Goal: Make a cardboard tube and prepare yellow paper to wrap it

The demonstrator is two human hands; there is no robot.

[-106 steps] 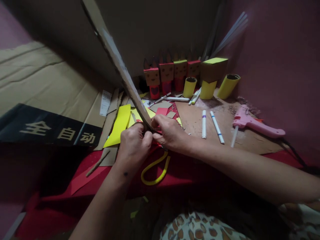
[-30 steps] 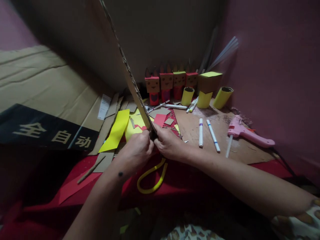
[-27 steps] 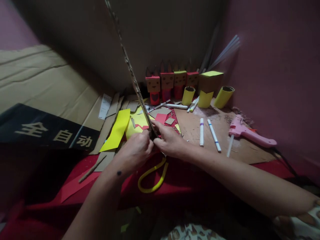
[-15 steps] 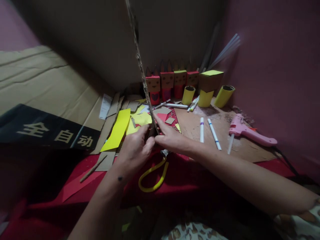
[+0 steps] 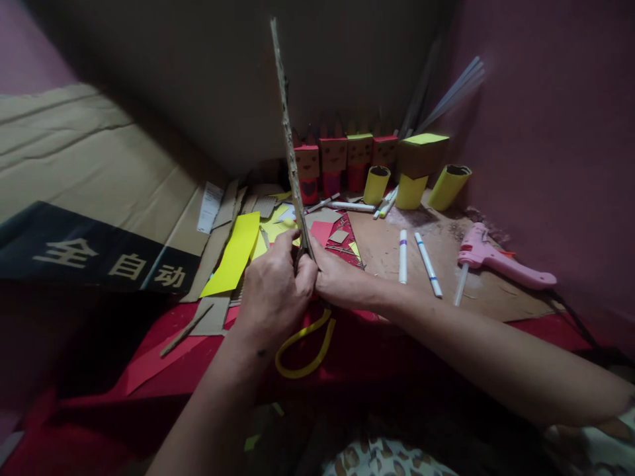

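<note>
Both of my hands grip the lower end of an upright piece of cardboard, seen edge-on with a ragged brown rim. My left hand is closed on its left side, thumb toward me. From the right, my right hand presses against the same piece with its fingers wrapped round it. A yellow looped cord hangs just below my hands at the table edge. Left of them lie a bright yellow paper strip and cardboard scraps. My fingertips are partly hidden behind the cardboard.
Several cardboard-headed figures stand at the back, beside yellow tubes. Two markers and a pink glue gun lie on the right. A large cardboard box panel fills the left. A thin cardboard strip rests on red paper.
The cardboard has moved down and slightly right, so its top end now shows. My left hand has shifted a little right and up, and both hands still grip it.
</note>
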